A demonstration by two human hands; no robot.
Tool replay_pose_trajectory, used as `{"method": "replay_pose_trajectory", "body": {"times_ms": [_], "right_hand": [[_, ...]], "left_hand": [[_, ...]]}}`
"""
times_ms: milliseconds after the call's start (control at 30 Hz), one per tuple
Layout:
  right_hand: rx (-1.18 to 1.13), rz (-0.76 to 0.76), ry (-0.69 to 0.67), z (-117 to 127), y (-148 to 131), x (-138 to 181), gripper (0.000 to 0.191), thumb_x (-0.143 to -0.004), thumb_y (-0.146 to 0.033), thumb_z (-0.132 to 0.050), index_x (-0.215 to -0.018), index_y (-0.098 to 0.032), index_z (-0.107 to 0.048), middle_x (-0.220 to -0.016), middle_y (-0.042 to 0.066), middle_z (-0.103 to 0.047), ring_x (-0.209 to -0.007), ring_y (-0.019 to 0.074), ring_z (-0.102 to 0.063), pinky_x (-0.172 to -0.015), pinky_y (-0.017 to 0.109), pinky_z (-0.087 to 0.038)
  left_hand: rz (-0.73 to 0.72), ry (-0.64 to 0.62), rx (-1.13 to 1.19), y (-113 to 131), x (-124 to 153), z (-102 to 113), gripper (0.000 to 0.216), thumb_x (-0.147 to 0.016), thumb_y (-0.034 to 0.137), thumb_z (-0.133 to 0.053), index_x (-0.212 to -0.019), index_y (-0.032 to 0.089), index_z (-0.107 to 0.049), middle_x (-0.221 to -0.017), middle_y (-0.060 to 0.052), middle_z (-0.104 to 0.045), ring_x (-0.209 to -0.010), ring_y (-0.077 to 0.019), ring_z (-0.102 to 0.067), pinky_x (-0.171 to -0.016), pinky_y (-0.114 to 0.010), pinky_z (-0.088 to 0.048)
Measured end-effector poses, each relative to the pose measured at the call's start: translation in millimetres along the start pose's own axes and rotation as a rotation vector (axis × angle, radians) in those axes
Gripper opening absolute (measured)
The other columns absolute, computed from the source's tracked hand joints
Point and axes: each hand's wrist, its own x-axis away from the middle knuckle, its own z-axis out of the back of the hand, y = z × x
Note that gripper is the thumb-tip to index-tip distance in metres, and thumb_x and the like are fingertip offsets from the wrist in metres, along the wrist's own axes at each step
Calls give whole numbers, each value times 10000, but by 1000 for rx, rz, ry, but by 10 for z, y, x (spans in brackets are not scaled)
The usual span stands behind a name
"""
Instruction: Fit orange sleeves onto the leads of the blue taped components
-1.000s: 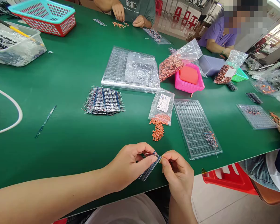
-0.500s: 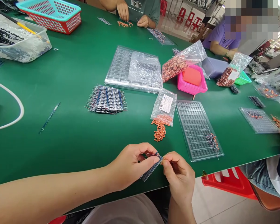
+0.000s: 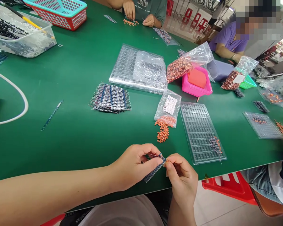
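My left hand [image 3: 135,164] is closed on a narrow dark-blue strip of small circuit boards [image 3: 152,173], its thumb pressing near the upper end. Thin wires stick out under its fingers. At that end my right hand [image 3: 184,177] pinches a tiny orange-brown piece, mostly hidden by the fingertips and touching or very close to the strip. Beyond the hands lies a pile of small orange rings [image 3: 163,134], spilling from a labelled clear bag [image 3: 167,108]. Right of them, a clear ribbed tray [image 3: 196,125] carries a small bunch of wired parts with orange ends [image 3: 216,146].
A stack of board strips [image 3: 112,99] and a single strip [image 3: 52,115] lie leftward. Farther back are a clear compartment tray [image 3: 124,64], a pink basket [image 3: 196,90] and a bag of copper-coloured rings [image 3: 179,68]. Co-workers sit across and at right. A white cable [image 3: 21,94] curves at left.
The view has shifted a little, so the table's things sit slightly farther right. Both hands keep the same grip at the strip's end, with barely any finger movement.
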Motion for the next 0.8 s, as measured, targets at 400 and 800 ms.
{"method": "replay_pose_trajectory", "body": {"times_ms": [400, 800], "right_hand": [[-86, -47, -51, 54, 45, -6, 75, -918, -227, -648, -860, -215, -693, -703, -11, -614, -547, 98, -508, -468, 196, -411], [-114, -81, -45, 66, 94, 40, 57, -913, -170, -657, -908, -222, -681, -753, -21, -609, -591, 84, -498, -510, 185, -399]], "left_hand": [[19, -28, 98, -6, 2, -19, 189, -850, 322, -624, -860, 136, -654, -747, 24, -583, -614, -98, -460, -565, -228, -368], [6, -13, 76, -32, -21, -11, 170, -843, 301, -630, -831, 133, -649, -696, 37, -573, -618, -102, -455, -571, -233, -366]]}}
